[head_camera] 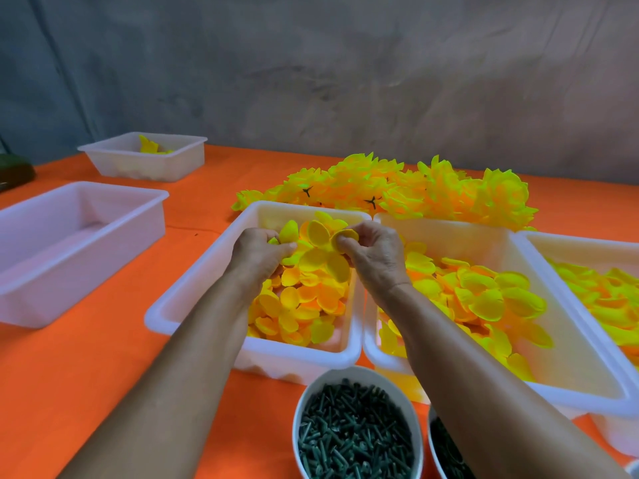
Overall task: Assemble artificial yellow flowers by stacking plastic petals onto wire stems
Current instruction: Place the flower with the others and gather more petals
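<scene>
In the head view, both hands work over a white tray (193,288) heaped with loose yellow petals (304,299) on an orange table (86,368). The left hand (259,252) has its fingers curled round a small petal piece at the far left of the heap. The right hand (375,254) pinches a petal cluster (326,252) between thumb and fingertips, holding it just above the heap; the two hands are near each other but apart. Touching this tray on the right sits a second tray (567,375) of larger petals, and a third tray (539,240) of petals lies at the right edge. Behind the trays lies a pile of finished yellow flowers (415,190). In front, a white bowl (349,373) holds dark green stems (352,433), with another bowl (430,440) partly hidden beside it under the right forearm. To the left stand an empty-looking tray (20,285) and, further back, a small tray (114,160) with a few petals. No writing or brand can be read anywhere.
</scene>
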